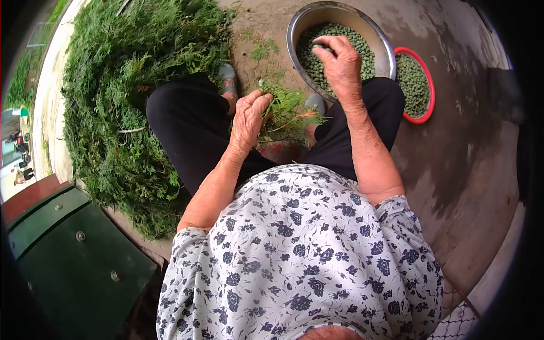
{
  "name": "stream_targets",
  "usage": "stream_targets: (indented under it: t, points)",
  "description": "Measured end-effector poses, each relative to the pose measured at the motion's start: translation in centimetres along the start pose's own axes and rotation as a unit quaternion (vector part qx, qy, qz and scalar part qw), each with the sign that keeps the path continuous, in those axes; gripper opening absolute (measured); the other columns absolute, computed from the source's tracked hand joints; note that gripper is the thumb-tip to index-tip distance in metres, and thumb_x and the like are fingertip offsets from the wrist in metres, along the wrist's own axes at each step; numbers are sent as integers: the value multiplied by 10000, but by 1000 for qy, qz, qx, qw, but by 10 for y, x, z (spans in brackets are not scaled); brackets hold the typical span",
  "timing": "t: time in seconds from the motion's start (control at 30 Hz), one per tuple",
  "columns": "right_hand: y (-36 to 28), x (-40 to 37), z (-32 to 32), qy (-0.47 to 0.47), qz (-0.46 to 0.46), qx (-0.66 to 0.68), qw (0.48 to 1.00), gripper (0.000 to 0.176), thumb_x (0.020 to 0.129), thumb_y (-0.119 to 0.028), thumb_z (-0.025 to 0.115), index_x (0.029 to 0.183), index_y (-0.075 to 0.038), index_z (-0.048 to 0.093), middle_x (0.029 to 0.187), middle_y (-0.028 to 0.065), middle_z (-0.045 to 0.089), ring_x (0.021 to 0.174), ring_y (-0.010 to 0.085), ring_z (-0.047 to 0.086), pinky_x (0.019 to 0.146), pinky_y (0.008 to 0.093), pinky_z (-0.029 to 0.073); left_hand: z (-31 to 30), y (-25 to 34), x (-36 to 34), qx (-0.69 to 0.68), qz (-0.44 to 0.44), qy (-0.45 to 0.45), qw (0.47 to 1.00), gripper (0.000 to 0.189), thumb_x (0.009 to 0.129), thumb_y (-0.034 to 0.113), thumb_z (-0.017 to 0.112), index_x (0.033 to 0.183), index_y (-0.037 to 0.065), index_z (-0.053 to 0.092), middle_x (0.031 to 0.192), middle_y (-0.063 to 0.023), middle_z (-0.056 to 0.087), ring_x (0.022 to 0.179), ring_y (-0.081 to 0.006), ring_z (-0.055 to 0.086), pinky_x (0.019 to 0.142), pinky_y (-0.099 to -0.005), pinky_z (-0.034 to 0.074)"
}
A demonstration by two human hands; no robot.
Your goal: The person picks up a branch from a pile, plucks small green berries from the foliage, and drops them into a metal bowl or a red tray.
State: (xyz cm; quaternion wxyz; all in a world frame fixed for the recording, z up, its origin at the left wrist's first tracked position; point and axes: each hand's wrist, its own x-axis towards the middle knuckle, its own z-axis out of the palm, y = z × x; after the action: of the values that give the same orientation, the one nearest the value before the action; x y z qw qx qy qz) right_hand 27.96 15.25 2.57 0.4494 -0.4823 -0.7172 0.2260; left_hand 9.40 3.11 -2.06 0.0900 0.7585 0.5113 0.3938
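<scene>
My left hand is closed around a green conifer sprig, whose feathery foliage spreads to the right between my knees. A small round green cone shows at its fingertips. Over the near part of a wide metal basin, my right hand has its fingers curled, with thumb and forefinger a little apart. Green cones like small berries cover the basin's bottom; they also show in the gap between those fingertips, and I see nothing clearly held there.
A large heap of cut conifer branches lies at my left. Beside the basin on the right stands a red-rimmed container with more green cones. Scraps of foliage litter the concrete ground. A dark green studded panel is at lower left.
</scene>
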Motion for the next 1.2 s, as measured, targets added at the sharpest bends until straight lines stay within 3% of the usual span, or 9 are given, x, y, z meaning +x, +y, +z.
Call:
stream_targets:
  t: [0.17,0.33,0.57,0.67,0.77,0.8,0.87,0.97,1.2]
  points:
    - [48,22,-27,53,-88,-246,964,215,740,-85,616,951,-59,653,998,127,601,899,278,589,780,335,471,6,-3,-7,-256,-192,-45,946,277,760,42,572,1034,29,531,875,-94,509,671,-216,500,578,-284,437]
    - [-8,3,6,-271,21,61,960,241,843,-258,583,939,-51,658,855,118,615,806,268,598,728,341,465,5,3,6,-278,-290,-85,912,132,831,112,556,902,2,575,804,-72,499,633,-147,483,561,-236,419]
    - [-36,-26,42,-345,130,172,913,218,778,-187,617,885,-1,657,763,119,648,687,175,616,653,295,484,3,3,6,-380,-418,-74,822,152,812,111,589,920,3,576,761,-60,507,671,-142,502,602,-261,438]
    - [-31,-34,52,-196,151,172,954,155,783,-126,623,860,8,636,755,98,640,668,160,602,620,283,481,-4,6,5,-11,-48,30,998,534,583,-101,656,1076,32,503,719,-94,513,597,-246,545,554,-283,436]
    - [1,-13,48,-15,291,386,875,146,786,-82,615,914,-15,632,758,69,629,652,147,589,618,265,482,9,-31,-20,-109,-59,6,992,482,654,-7,584,1122,29,475,729,-71,552,707,-241,555,666,-324,461]
    - [8,-4,39,20,269,362,892,169,779,-58,616,943,-20,625,760,58,622,660,140,586,620,256,484,6,-28,-18,-176,-150,15,973,193,772,96,511,948,19,492,631,-35,428,579,-173,424,579,-289,409]
    - [32,11,19,83,190,231,951,222,763,-38,626,985,-22,616,786,68,617,700,154,590,642,264,491,7,-15,-4,-410,-330,116,843,350,906,289,419,679,32,486,489,23,241,445,-99,263,534,-270,345]
    - [74,15,-4,165,1,-262,951,306,739,-57,649,1039,-16,604,879,125,619,795,223,600,708,329,491,-15,4,23,-599,-444,178,642,287,864,280,480,697,49,512,456,36,251,432,-110,225,550,-292,318]
    - [36,-27,15,47,362,260,894,337,779,-103,630,1086,16,556,902,68,595,747,146,550,658,274,460,-18,-18,24,-700,-418,230,531,261,876,234,433,701,54,505,445,30,250,447,-108,221,546,-285,300]
